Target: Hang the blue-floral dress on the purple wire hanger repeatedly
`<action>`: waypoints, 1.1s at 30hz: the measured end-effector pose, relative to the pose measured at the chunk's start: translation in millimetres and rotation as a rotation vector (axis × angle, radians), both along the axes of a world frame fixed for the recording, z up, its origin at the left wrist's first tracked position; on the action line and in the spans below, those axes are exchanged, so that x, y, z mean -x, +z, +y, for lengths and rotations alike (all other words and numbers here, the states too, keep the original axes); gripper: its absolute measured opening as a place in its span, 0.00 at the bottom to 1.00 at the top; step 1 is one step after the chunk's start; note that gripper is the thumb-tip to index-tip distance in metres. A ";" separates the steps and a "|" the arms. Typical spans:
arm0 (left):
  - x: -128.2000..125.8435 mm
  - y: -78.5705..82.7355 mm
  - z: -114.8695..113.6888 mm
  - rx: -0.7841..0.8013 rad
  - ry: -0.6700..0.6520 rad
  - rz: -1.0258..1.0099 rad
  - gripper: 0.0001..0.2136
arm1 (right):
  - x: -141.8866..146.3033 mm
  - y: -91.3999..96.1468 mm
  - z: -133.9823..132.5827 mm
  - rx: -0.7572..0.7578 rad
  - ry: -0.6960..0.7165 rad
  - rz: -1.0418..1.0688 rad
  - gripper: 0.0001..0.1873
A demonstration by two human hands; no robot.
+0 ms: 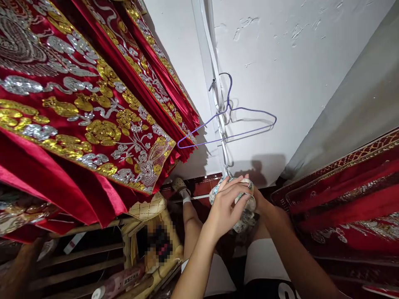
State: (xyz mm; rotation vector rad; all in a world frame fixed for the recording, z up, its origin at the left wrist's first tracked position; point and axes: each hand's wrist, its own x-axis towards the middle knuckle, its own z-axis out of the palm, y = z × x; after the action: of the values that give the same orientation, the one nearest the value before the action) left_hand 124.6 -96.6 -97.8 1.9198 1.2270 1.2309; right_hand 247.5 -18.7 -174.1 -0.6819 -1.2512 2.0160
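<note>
A whitish cloth with a coloured pattern is bunched up between my two hands, low in front of my knees. My left hand lies over its top and near side, fingers curled round it. Behind and to the right, my right hand grips the same cloth, and most of its fingers are hidden. Part of the bundle hangs down below my hands, in shadow. Above them, a bare purple hanger hangs by the white strap or pole along the wall.
Red hangings with gold and silver embroidery fill the left side. More red embroidered fabric lies at right. A bamboo rack stands lower left, with a pinkish bottle near it. A shod foot rests on the floor.
</note>
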 end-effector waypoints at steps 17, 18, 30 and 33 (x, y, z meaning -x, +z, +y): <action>67.4 -56.9 3.2 0.187 0.281 0.402 0.16 | -31.0 94.5 75.6 -0.858 -0.605 -0.235 0.15; 75.3 -50.5 1.3 0.145 0.352 0.447 0.17 | -22.2 93.6 84.9 -0.836 -0.652 -0.234 0.17; 131.5 35.2 3.6 0.249 0.355 0.886 0.06 | -50.4 65.5 113.8 -0.869 -0.599 -0.418 0.10; 133.0 46.2 16.2 0.124 0.427 0.765 0.04 | -69.3 78.3 98.1 -0.898 -0.596 -0.408 0.10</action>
State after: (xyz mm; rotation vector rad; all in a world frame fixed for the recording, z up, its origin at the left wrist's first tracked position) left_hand -8.3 -80.4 -51.5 2.1744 2.1248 0.5512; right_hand 316.8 79.5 -95.8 -0.8701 -1.7291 0.7214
